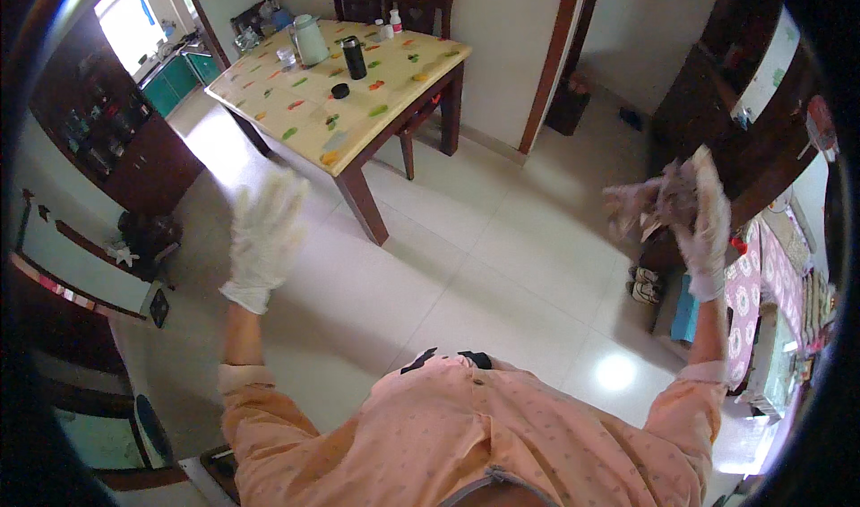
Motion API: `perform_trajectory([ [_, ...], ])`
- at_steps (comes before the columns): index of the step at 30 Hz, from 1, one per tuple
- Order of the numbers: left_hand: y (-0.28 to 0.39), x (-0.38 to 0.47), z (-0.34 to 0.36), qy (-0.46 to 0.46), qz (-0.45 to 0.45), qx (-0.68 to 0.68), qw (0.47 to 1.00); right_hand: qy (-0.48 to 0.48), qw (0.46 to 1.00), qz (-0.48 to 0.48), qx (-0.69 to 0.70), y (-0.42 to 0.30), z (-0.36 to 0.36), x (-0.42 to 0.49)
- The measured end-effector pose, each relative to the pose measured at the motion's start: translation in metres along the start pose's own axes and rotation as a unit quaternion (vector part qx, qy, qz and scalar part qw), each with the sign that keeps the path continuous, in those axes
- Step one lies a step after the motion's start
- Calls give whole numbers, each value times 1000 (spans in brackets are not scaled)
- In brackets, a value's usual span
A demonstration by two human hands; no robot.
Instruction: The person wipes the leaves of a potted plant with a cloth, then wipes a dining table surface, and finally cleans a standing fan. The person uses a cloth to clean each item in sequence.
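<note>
My left hand (265,241), in a thin whitish glove, is raised over the floor with nothing in it. Its fingers are spread and a little blurred. My right hand (707,231), gloved the same way, is lifted at the right and grips a crumpled brownish-mauve cloth (672,194), whose loose end hangs to the left. Ahead of me stands a dining table (396,60) with a yellow patterned cover. On it are a black vacuum flask (353,58) without its lid, a round black lid (340,91) and a pale green thermos jug (310,40).
Dark wooden chairs (420,13) stand behind the table. A dark glass-fronted cabinet (111,124) is at the left, near a kitchen doorway. A pair of shoes (645,286) lies on the tiled floor (463,285) by a seat with pink patterned covers (744,305).
</note>
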State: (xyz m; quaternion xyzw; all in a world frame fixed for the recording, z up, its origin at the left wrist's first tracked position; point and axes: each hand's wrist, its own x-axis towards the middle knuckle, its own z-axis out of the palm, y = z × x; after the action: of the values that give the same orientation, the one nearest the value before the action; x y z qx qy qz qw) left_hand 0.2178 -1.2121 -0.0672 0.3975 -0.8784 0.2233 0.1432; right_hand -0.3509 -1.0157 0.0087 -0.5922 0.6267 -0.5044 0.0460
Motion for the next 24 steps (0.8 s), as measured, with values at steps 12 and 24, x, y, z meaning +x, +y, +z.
perform_trajectory([
  [12, 206, 40, 95, 84, -197, -804, 555, -63, 786, 346, 509, 28, 254, -106],
  [24, 1, 199, 157, 349, -355, -741, 450, -127, 732, 55, 667, -1, 430, 168],
])
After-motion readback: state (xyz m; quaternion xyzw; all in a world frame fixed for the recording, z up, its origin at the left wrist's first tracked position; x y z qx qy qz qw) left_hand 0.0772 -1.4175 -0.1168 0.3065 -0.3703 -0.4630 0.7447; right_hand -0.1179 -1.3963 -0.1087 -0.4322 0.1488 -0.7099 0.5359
